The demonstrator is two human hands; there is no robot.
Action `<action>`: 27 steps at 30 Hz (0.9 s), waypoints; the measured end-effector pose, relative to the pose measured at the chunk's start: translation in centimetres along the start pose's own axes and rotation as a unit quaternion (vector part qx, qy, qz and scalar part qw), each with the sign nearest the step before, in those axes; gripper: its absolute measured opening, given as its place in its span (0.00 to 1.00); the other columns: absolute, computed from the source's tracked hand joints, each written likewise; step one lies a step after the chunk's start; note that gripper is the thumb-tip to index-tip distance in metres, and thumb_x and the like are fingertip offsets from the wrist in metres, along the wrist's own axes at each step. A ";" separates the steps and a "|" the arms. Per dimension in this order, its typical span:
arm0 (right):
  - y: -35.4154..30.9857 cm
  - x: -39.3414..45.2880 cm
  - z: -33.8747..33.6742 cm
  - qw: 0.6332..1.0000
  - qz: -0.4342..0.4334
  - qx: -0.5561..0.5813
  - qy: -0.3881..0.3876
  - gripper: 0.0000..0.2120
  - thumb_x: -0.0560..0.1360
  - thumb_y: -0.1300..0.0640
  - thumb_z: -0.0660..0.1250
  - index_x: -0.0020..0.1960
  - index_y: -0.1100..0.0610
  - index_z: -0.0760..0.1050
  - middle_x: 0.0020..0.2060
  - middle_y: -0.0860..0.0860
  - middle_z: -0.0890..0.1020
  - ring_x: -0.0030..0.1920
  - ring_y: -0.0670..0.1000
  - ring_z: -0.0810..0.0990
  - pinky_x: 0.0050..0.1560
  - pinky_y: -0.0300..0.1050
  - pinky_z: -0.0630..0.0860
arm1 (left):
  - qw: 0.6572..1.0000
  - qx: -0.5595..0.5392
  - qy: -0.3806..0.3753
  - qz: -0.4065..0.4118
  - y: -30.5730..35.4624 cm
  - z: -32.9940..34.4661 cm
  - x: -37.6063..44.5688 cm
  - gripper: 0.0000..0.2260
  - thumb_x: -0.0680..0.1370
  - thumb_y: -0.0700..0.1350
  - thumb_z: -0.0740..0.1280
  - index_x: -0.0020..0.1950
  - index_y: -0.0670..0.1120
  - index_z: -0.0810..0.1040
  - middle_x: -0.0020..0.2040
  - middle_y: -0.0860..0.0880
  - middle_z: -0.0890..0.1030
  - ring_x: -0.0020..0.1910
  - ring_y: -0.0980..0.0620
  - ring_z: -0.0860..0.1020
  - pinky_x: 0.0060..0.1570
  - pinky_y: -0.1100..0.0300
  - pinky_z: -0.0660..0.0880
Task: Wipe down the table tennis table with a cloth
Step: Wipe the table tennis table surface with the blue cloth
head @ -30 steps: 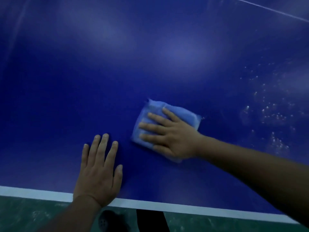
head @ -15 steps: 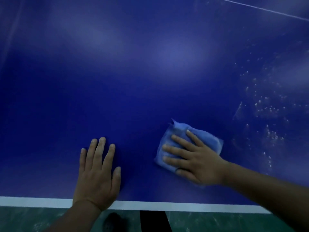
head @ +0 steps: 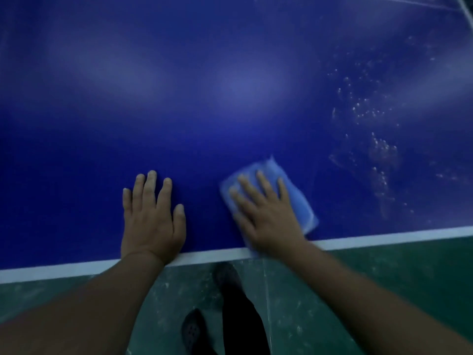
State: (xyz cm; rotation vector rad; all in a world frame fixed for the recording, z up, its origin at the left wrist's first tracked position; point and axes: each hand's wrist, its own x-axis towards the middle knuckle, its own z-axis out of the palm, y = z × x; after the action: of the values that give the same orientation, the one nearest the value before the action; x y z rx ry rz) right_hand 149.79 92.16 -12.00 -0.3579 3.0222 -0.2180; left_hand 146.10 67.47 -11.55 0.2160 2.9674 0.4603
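Note:
The dark blue table tennis table (head: 204, 111) fills most of the view, with a white line (head: 76, 269) along its near edge. A folded light blue cloth (head: 298, 198) lies flat on the table right at that edge. My right hand (head: 266, 216) presses on the cloth with straight, spread fingers and covers its left part. My left hand (head: 152, 219) rests flat on the bare table to the left of the cloth, fingers straight.
White droplets or specks (head: 371, 129) dot the table surface to the right of the cloth. Below the edge lies a green floor (head: 396, 278). A dark trouser leg (head: 240, 316) and a dark shoe (head: 192, 331) stand on it.
My right hand has dragged the cloth toward me, to the white edge line, and its fingers have turned from pointing left to pointing away. The left hand has stayed planted.

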 end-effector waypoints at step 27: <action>-2.4 1.5 0.1 0.952 0.304 0.026 0.000 0.27 0.82 0.41 0.43 0.80 0.44 0.51 0.81 0.46 0.49 0.80 0.55 0.41 0.73 0.64 0.31 | 1.000 -0.011 0.000 0.000 0.3 -0.1 -0.3 0.31 0.78 0.55 0.50 0.77 0.40 0.63 0.79 0.38 0.56 0.80 0.40 0.49 0.77 0.41 0.42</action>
State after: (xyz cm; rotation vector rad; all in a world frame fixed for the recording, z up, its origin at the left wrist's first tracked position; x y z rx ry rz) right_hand 148.88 89.44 -11.87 0.5728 2.9406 -0.2395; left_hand 146.39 67.67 -11.30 0.2146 2.9616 0.4934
